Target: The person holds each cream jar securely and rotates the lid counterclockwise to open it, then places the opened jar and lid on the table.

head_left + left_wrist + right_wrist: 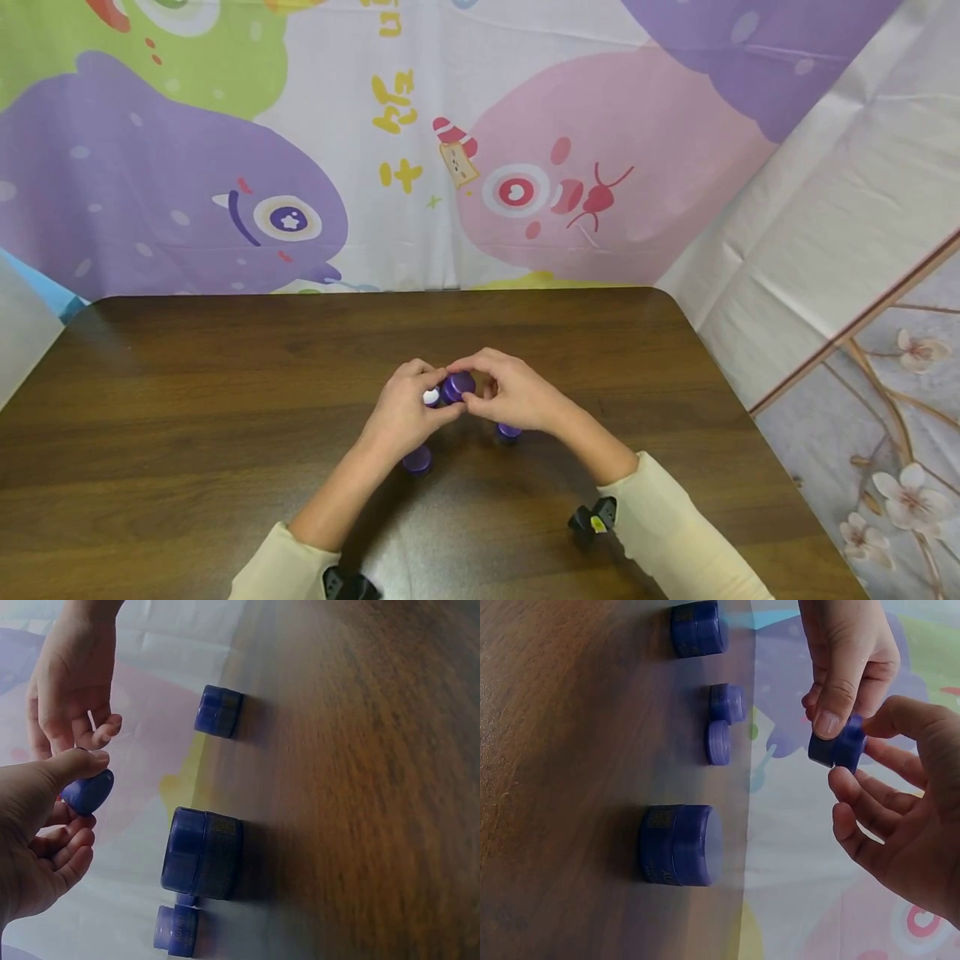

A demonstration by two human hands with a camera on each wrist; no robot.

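Note:
Above the table, both hands hold one small purple jar (457,386) between them. In the right wrist view, my left hand (851,656) pinches its dark body with the thumb on the side. My right hand (922,780) grips the purple lid (851,742) at its edge with thumb and fingertips, the other fingers spread. A seam shows between lid and body. An open jar with a white top (431,397) stands beyond the left hand, partly hidden by it in the head view. A loose lid (718,742) lies beside that open jar (727,703).
Two other purple jars with lids on stand on the brown table (225,375): one (417,460) near the left wrist, one (508,433) beneath the right hand. A cartoon-printed cloth (397,233) hangs behind the table's far edge.

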